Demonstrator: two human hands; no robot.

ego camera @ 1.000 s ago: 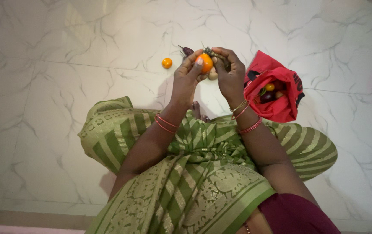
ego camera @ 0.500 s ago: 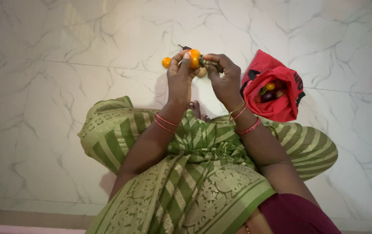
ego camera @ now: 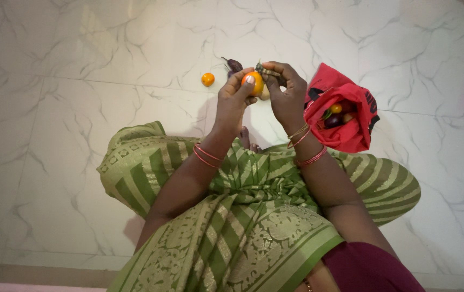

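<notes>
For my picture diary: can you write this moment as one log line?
left hand: holds round orange tomato | right hand: pinches its green stalk | red cloth bag: open, on white marble floor

Pale item (ego camera: 265, 93) mostly hidden behind hands; red bag (ego camera: 345, 121) contents too small; tomato (ego camera: 253, 83) part-covered by fingers (ego camera: 247, 81).

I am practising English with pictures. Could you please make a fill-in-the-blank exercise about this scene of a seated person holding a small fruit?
1. The left hand grips a round orange tomato, and the right hand pinches its ____ stalk.
2. Another small orange tomato lies alone on the white ____ floor.
3. The open cloth bag beside the right hand is ____ in colour.

Missing words: green; marble; red
</notes>
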